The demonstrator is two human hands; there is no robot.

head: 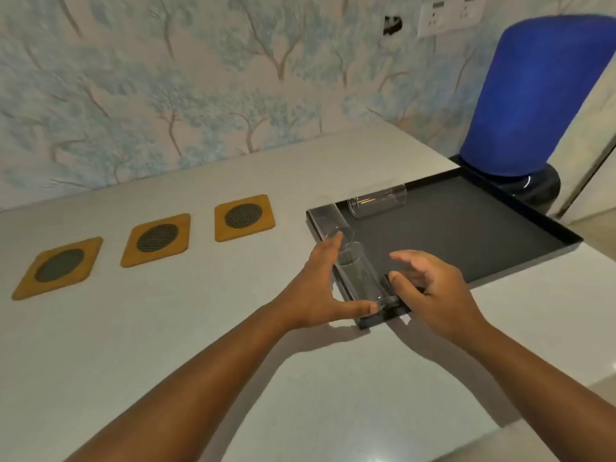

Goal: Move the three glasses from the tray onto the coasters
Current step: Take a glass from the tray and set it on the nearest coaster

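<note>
Three clear glasses lie on their sides in a black tray (466, 235). One glass (378, 203) rests near the tray's back edge. A second glass (328, 220) lies along the left edge. The third glass (360, 278) lies at the near left corner. My left hand (316, 288) spans this near glass, index finger by its mouth and thumb at its base, fingers spread. My right hand (430, 288) hovers just right of the glass's base, fingers apart, holding nothing. Three wooden coasters with dark round centres sit to the left: left coaster (60, 266), middle coaster (156, 238), right coaster (244, 216).
The tray and coasters sit on a pale countertop (300, 361) against a wall with tree-pattern wallpaper. A large blue jug (536, 95) on a dark base stands just behind the tray's far right corner. A wall socket (450, 13) is above.
</note>
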